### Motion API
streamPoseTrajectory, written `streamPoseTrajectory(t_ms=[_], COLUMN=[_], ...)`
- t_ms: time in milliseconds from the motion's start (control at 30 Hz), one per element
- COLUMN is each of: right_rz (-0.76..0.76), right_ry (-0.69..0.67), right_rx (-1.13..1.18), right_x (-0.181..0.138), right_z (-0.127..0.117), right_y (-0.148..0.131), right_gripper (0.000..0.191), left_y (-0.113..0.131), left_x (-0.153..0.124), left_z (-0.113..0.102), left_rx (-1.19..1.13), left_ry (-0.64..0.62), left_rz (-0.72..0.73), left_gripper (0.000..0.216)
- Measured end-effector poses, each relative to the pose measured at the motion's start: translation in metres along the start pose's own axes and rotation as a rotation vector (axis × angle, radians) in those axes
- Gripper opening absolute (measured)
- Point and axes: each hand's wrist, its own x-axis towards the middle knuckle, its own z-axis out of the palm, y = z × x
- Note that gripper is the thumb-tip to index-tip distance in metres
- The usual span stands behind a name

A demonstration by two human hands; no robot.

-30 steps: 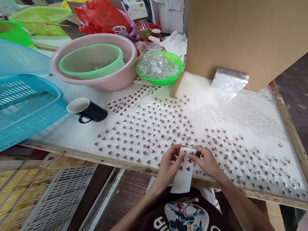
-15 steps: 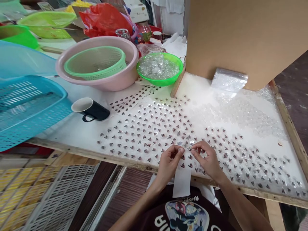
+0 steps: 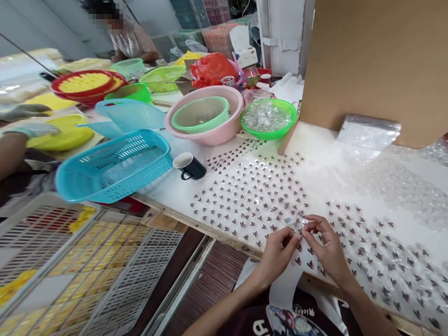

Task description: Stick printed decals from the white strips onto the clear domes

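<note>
My left hand (image 3: 278,254) and my right hand (image 3: 327,247) meet at the near edge of the white table (image 3: 168,186). Both pinch the top of a white paper strip (image 3: 289,284) that carries small dark stickers and hangs down toward my lap. The fingertips come together over rows of small clear domes with dark stickers (image 3: 252,196) laid out on the table. Loose clear domes (image 3: 399,182) lie further right.
A black mug (image 3: 191,166) lies beside a blue basket (image 3: 115,165). Behind stand a pink basin (image 3: 210,126) holding a green strainer, a green bowl of clear pieces (image 3: 269,117), a cardboard sheet (image 3: 378,65) and a plastic bag stack (image 3: 369,131). Another person (image 3: 129,39) sits far left. Grey crates (image 3: 80,261) stand below.
The view has swung left and up, showing more bowls and another person. My hands have lowered the strip's top, and their fingertips have closed together.
</note>
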Motion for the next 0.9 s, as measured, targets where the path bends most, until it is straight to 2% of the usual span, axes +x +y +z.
streamPoseTrajectory(t_ms=[100,300,433,567,633,733,900], right_rz=[0.029,0.003,-0.039,0.019,0.073,0.116,0.098], right_ry=[-0.010,0.110,0.229,0.335,0.346,0.324,0.285], right_rx=[0.065,0.144,0.165,-0.008,-0.101,-0.198,-0.320], right_x=[0.002,0.005,0.027,0.067,0.086,0.106,0.117], right_z=[0.004,0.004,-0.028,-0.074,-0.088,-0.096,-0.094], right_y=[0.002,-0.009,-0.005,0.017,0.033,0.052,0.067], right_gripper=[0.035,0.025,0.027,0.039,0.039,0.040,0.036], left_y=[-0.003,-0.006,-0.005,-0.006,-0.007,-0.007,-0.007], left_x=[-0.001,0.002,0.002,0.002,0.003,0.004,0.005], left_z=[-0.003,-0.004,-0.001,0.000,-0.001,-0.003,-0.006], left_rx=[0.012,0.041,0.065,0.065,0.061,0.059,0.052], left_ry=[-0.023,-0.109,-0.166,-0.155,-0.149,-0.145,-0.131], left_rz=[0.011,0.064,0.068,0.044,0.040,0.037,0.012], left_gripper=[0.041,0.035,0.037,0.037,0.037,0.038,0.037])
